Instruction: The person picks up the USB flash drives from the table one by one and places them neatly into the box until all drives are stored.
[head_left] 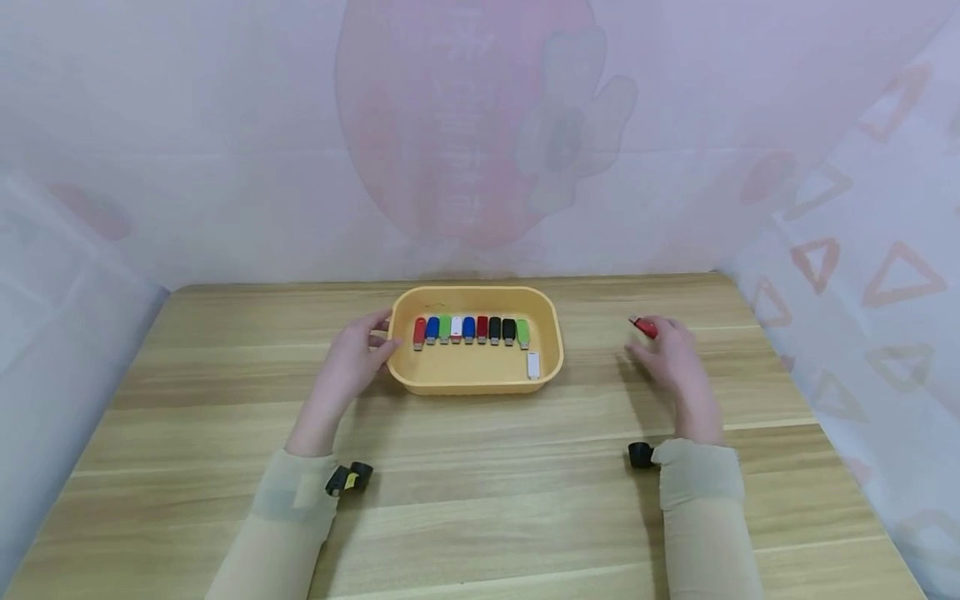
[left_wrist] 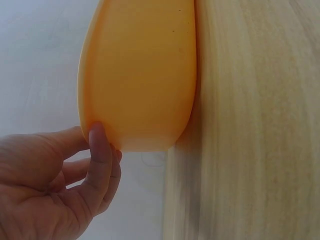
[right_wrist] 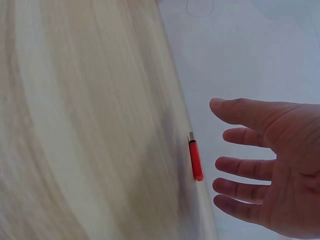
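Observation:
A yellow tray [head_left: 551, 333] stands in the middle of the wooden table. Inside it lies a row of coloured USB sticks [head_left: 470, 329], and a single white stick [head_left: 533, 365] sits near its front right corner. My left hand [head_left: 375, 340] is at the tray's left end. Its thumb [left_wrist: 100, 150] touches the tray's outer wall [left_wrist: 140, 75], with the fingers loosely bent behind it. My right hand [head_left: 651, 343] hovers open to the right of the tray, fingers [right_wrist: 240, 165] spread. A red USB stick [head_left: 643, 327] [right_wrist: 196, 160] lies on the table just beyond the fingertips, not touched.
The table [head_left: 480, 467] ends at a pale printed curtain at the back and on both sides. A black wrist-camera mount sits on each sleeve, the left [head_left: 347, 478] and the right [head_left: 640, 454]. Bare wood lies in front of the tray.

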